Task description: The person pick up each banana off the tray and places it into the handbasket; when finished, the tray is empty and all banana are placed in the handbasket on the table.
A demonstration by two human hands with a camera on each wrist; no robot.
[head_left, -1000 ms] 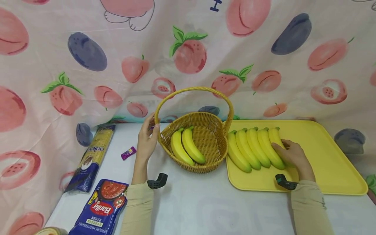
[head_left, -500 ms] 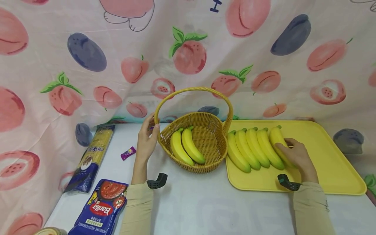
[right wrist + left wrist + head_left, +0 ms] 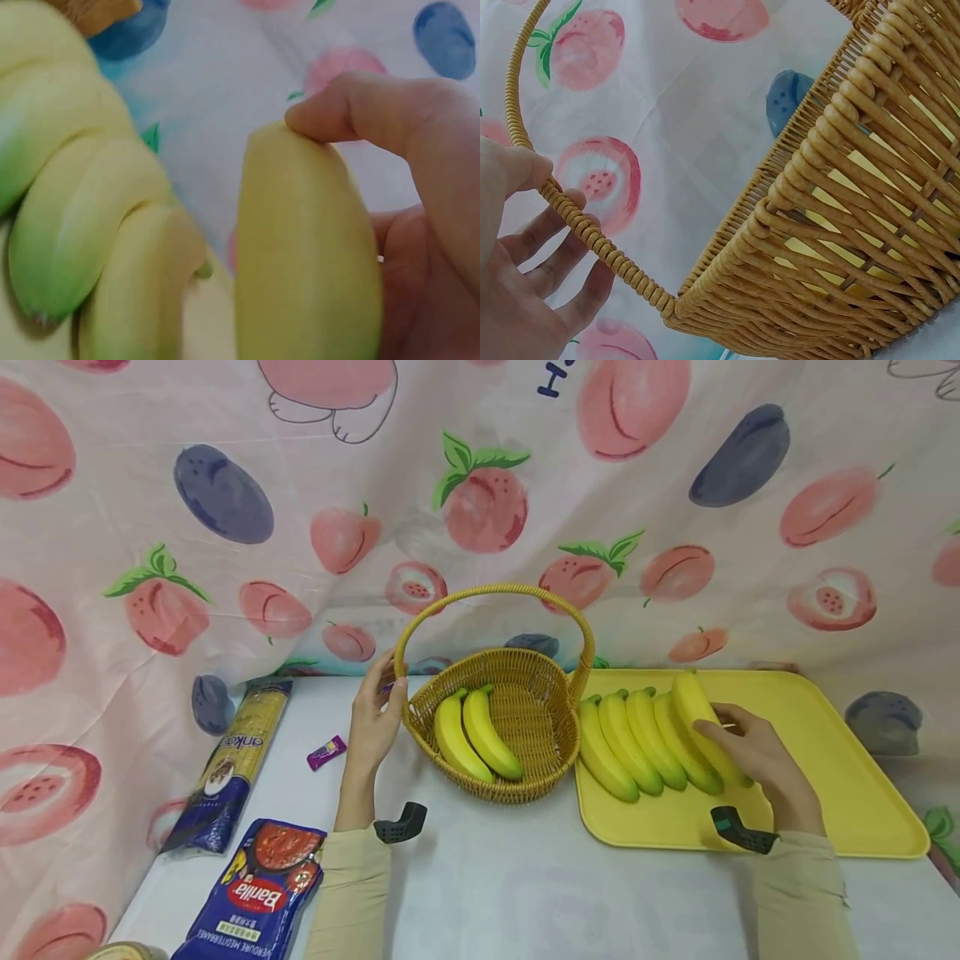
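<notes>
A wicker basket [image 3: 528,706] with a tall arched handle [image 3: 604,244] stands mid-table. Two bananas [image 3: 489,735] lie side by side in its left half. My left hand [image 3: 377,714] holds the handle near its left base, thumb on one side and fingers on the other. To the right, my right hand [image 3: 753,747] grips a banana [image 3: 300,247] between thumb and fingers, raised over the yellow tray [image 3: 832,760]. In the head view this banana overlaps the right end of a row of several bananas [image 3: 615,747] on the tray.
Left of the basket lie a small purple packet [image 3: 327,752], a long pasta bag [image 3: 240,752] and a blue Barilla pouch [image 3: 251,893]. A round lid [image 3: 123,952] shows at the bottom left edge. Fruit-printed cloth [image 3: 480,510] hangs behind the table.
My right hand first drew the end banana rightward from the row, then lifted it and tipped it back left over its neighbour. My left hand and the basket have stayed put.
</notes>
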